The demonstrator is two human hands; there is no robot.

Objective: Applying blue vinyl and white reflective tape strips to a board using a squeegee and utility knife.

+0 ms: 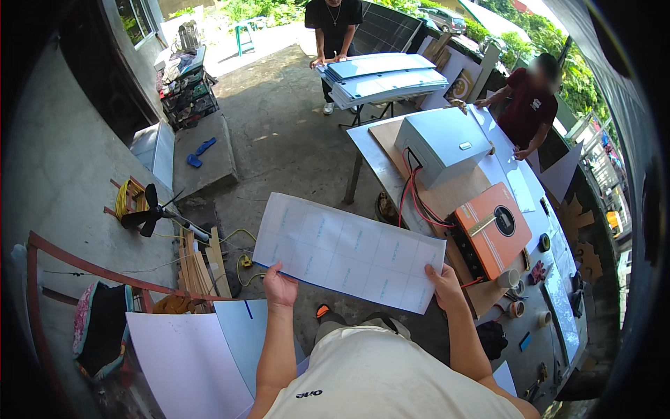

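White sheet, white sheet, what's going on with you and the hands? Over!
Left hand gripping near edge. Right hand gripping right end. White sheet held up, nothing on top. Orange box beyond, to the right.

Sunlit ground (220, 59) glares beyond a shaded concrete floor (279, 129); a grey plastered wall (66, 146) and barred window (132, 19) stand left, a white-topped worktable (368, 145) right, green foliage (265, 10) behind.

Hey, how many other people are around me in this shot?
2. A person in black stands behind the stack of panels near the top; a person in maroon stands across the table, on the right. No one else shows, though someone could be hidden.
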